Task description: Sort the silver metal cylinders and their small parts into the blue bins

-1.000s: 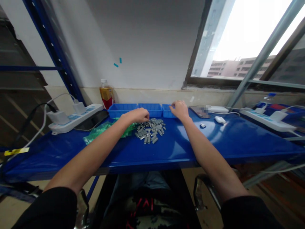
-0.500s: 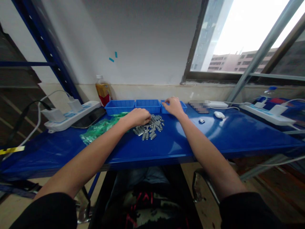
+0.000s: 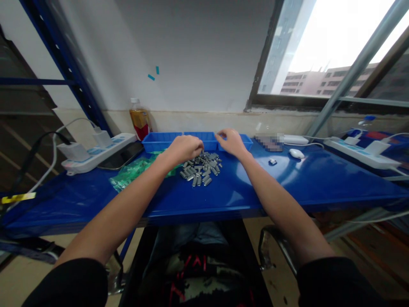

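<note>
A heap of small grey metal cylindrical pieces (image 3: 206, 169) lies on the blue table. Just above its far left side, my left hand (image 3: 185, 149) is closed in a pinch, and whatever lies between its fingertips is too small to make out. My right hand (image 3: 233, 143) is at the near side of the right blue tray (image 3: 247, 143), thumb and forefinger curled towards each other; anything between them is hidden. The middle blue tray (image 3: 200, 137) and left blue tray (image 3: 160, 143) stand in the same row behind the heap.
Crumpled green plastic bags (image 3: 132, 172) lie left of the heap. Farther left are a dark phone (image 3: 123, 155) and a white power strip (image 3: 99, 153); a bottle (image 3: 139, 119) stands by the wall. To the right are a white earbud case (image 3: 296, 153) and another power strip (image 3: 364, 151).
My left hand has risen slightly from the heap, its fingers still pinched. My right hand stays by the right tray, with its fingertips a little closer together. The view has shifted slightly.
</note>
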Action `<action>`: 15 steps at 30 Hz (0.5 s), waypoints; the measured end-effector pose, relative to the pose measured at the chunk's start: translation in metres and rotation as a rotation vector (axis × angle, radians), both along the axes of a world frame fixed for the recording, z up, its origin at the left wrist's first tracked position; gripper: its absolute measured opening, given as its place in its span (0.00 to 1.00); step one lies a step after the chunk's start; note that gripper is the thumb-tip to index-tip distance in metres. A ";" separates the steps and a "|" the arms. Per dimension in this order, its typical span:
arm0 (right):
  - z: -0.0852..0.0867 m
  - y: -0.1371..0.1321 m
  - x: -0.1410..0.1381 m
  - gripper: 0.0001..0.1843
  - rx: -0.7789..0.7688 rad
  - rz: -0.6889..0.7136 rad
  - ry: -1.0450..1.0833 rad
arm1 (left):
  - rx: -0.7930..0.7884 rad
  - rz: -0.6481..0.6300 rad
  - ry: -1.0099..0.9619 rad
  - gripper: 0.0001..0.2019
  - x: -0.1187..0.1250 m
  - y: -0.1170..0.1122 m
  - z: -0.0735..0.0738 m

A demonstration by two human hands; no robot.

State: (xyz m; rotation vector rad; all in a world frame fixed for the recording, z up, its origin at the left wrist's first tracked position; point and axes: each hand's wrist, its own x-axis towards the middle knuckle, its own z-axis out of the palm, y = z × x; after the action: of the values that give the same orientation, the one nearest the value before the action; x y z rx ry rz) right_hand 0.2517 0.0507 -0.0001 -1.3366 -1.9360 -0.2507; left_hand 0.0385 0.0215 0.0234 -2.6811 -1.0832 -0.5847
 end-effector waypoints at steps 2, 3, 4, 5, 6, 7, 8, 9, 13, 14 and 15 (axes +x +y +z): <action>0.004 -0.012 -0.016 0.13 -0.003 0.077 0.021 | 0.003 -0.010 -0.169 0.09 -0.008 0.005 0.004; 0.006 -0.018 -0.025 0.13 0.000 0.104 0.022 | 0.014 -0.005 -0.238 0.09 -0.011 0.007 0.005; 0.007 -0.024 -0.034 0.13 0.006 0.112 0.020 | 0.026 0.005 -0.296 0.10 -0.015 0.009 0.005; 0.007 -0.029 -0.043 0.14 0.012 0.110 0.017 | 0.039 0.020 -0.347 0.10 -0.018 0.010 0.005; 0.006 -0.034 -0.050 0.14 0.017 0.106 0.011 | 0.046 0.034 -0.392 0.10 -0.020 0.011 0.004; 0.005 -0.037 -0.057 0.13 0.023 0.099 0.004 | 0.049 0.047 -0.431 0.10 -0.021 0.011 0.003; 0.003 -0.038 -0.062 0.13 0.030 0.096 -0.004 | 0.046 0.056 -0.461 0.09 -0.022 0.012 0.001; 0.001 -0.039 -0.065 0.12 0.041 0.093 -0.010 | 0.036 0.058 -0.477 0.09 -0.021 0.011 -0.001; -0.005 -0.037 -0.067 0.10 0.085 0.085 0.001 | 0.002 0.048 -0.486 0.09 -0.014 0.009 -0.007; -0.006 -0.036 -0.066 0.09 0.088 0.084 0.010 | -0.004 0.043 -0.486 0.09 -0.013 0.009 -0.008; -0.006 -0.035 -0.065 0.09 0.089 0.086 0.019 | -0.007 0.037 -0.488 0.08 -0.012 0.008 -0.008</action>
State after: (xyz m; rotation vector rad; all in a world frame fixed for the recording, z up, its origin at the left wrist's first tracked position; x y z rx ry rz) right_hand 0.1867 0.0156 -0.0062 -1.1911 -1.9383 -0.2779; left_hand 0.0269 0.0297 0.0154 -2.5795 -1.2373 -1.2748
